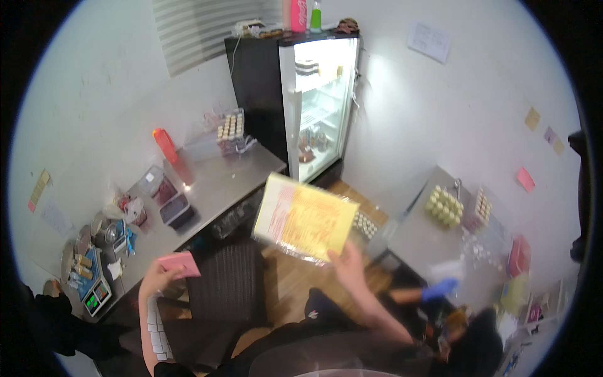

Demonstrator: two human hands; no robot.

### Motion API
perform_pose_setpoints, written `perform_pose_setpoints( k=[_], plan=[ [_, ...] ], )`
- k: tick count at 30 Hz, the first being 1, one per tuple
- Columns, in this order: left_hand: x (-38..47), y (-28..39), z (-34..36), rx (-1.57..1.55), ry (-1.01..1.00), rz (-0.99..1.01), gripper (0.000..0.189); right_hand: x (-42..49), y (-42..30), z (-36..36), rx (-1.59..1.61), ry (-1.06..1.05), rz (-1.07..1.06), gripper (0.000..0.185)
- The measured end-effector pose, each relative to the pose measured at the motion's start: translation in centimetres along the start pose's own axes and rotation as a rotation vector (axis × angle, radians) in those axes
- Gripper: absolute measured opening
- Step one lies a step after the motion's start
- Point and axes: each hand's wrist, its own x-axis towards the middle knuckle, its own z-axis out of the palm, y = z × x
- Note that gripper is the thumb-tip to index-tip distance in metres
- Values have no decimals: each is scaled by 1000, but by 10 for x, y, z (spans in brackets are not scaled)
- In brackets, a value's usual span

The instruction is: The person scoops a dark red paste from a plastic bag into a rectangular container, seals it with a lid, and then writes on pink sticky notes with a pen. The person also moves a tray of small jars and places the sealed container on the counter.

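My left hand [162, 273] grips a pink pad of paper notes [186, 264], held over the edge of the steel table on the left. Blank white labels [158, 330] are stuck in rows along my left forearm. With my right hand [346, 264] I hold a sheet of yellow paper [320, 219] by its lower right corner. The sheet bears writing, has a whitish and pinkish left part, and lies with a clear plastic sleeve whose shiny edge shows below it.
A steel table [221, 188] on the left bears tubs, bags and a digital scale [98, 297]. A lit glass-door fridge [320, 108] stands ahead. At right, a co-worker's blue-gloved hand [440, 289] is over another steel table [410, 240] with capped bottles [444, 206]. A dark chair [226, 282] stands before me.
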Motion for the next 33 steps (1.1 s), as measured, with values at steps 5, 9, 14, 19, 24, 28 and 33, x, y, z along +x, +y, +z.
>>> perform_pose_setpoints(
  k=[5,9,14,19,24,28,33],
  plan=[
    [125,21,80,-292,-95,156,51,101,21,15,-148,-316,45,30],
    [202,20,116,-359,-154,62,39,171,25,13,-89,-475,237,30],
    [285,28,112,-247,29,-28,31,269,20,9,-583,-573,17,34],
    [347,31,71,-116,67,-82,31,450,-54,-5,-782,-36,-279,34],
    [395,21,38,310,114,69,33,657,-200,-15,-942,379,-883,31],
    [426,22,35,297,110,16,35,774,-264,-13,-1118,470,-844,23],
    [442,30,37,-161,163,-148,31,878,-291,-16,-1344,183,-923,23]
  ],
)
